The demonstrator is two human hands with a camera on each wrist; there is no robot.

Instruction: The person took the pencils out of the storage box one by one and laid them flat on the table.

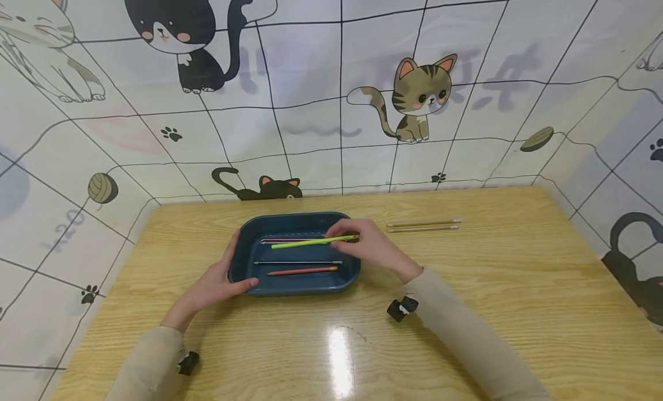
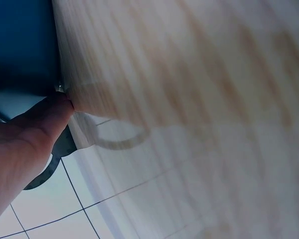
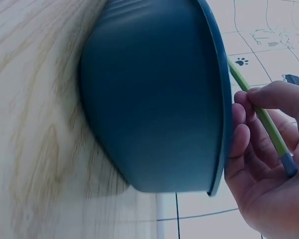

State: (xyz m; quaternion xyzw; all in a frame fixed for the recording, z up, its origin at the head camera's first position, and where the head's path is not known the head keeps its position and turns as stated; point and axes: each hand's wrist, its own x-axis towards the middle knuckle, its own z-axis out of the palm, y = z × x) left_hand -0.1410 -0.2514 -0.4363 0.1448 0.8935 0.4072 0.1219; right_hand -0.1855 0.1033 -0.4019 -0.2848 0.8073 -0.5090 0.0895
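Observation:
A dark blue tray (image 1: 300, 289) lies on the table. At its left end my left hand (image 1: 217, 283) holds it, with the thumb at the front corner and the fingers along the side wall. Over the tray's right part, my right hand (image 1: 370, 244) pinches a yellow-green pencil (image 1: 300, 244) between thumb and fingers. In the right wrist view this pencil (image 3: 269, 124) shows a grey end near the palm. Inside the tray lie a red pencil (image 1: 303, 271), a thin dark pencil (image 1: 297, 263) and pink and blue pencils (image 1: 287, 240), partly overlapped by the green one.
Two yellowish pencils (image 1: 425, 225) lie side by side on the wooden table (image 1: 466, 309), right of the tray. A cat-print sheet (image 1: 311, 102) hangs behind the table and along both sides.

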